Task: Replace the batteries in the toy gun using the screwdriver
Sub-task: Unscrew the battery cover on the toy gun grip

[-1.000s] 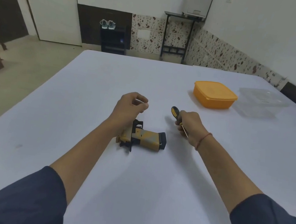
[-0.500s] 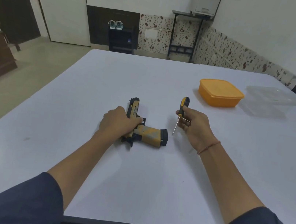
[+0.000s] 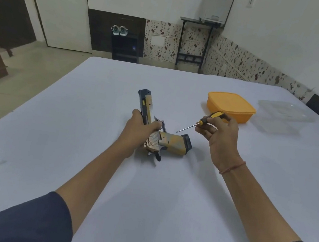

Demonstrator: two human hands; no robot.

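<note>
Left hand (image 3: 138,130) grips the toy gun (image 3: 171,143) around its slide, barrel pointing far, its butt on the tabletop (image 3: 70,128). I see the screwdriver (image 3: 206,121) tip just beside that butt, handle pinched in my right hand (image 3: 221,134).

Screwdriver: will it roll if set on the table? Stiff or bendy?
Likely rolls: the screwdriver has a rounded handle and thin shaft, and the table looks smooth and flat. Probably stiff: the shaft looks like straight metal. Probably light: the right hand holds it in its fingers alone.
</note>
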